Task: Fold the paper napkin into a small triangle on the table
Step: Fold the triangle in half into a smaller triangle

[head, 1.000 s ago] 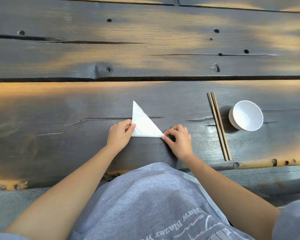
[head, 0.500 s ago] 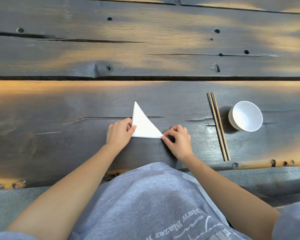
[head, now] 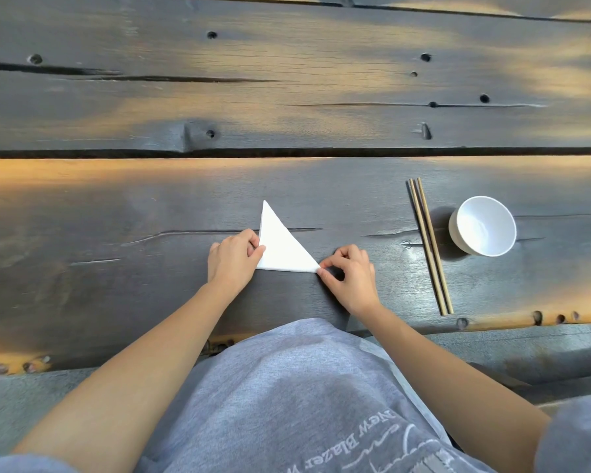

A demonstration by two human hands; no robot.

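A white paper napkin [head: 283, 248], folded into a triangle, lies flat on the dark wooden table [head: 151, 216] just in front of me. Its long point aims away from me. My left hand [head: 232, 261] rests on the napkin's near left corner, thumb and fingers pressing that edge. My right hand [head: 350, 278] pinches the near right tip between thumb and forefinger. The left corner of the napkin is hidden under my fingers.
A pair of wooden chopsticks [head: 429, 245] lies to the right, pointing away from me. A small white bowl [head: 481, 226] stands just right of them. The table's near edge [head: 526, 317] runs close to my body, with a bench below.
Almost nothing differs. Both hands stay at the napkin's near corners, and the napkin has not moved on the table.
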